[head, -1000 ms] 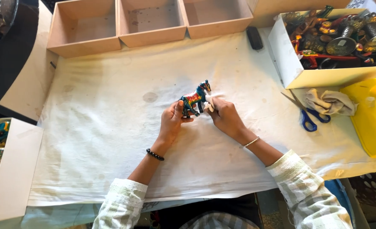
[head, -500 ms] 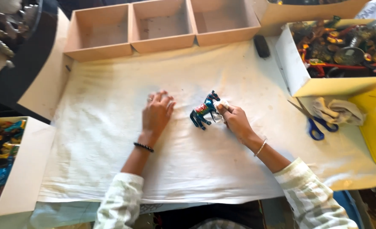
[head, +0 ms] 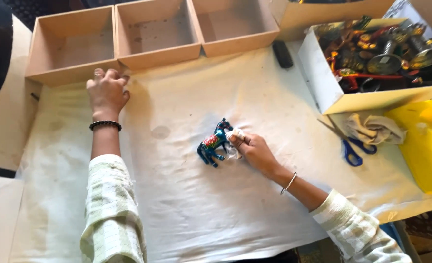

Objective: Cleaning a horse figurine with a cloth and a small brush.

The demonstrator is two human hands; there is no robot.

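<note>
- Painted toy horse (head: 214, 147): centre of frame, on the white cloth (head: 186, 204).
- Right hand (head: 256, 151): pinches a small white rag (head: 235, 137) against the horse.
- Left hand (head: 108, 91): upper left, holding nothing, fingers at the edge of 1 of 3 wooden trays (head: 72, 68).
- Blue scissors (head: 353, 150): right.

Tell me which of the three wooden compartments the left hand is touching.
The leftmost compartment: the left hand rests against its front wall, while the middle and right compartments go untouched.
</note>
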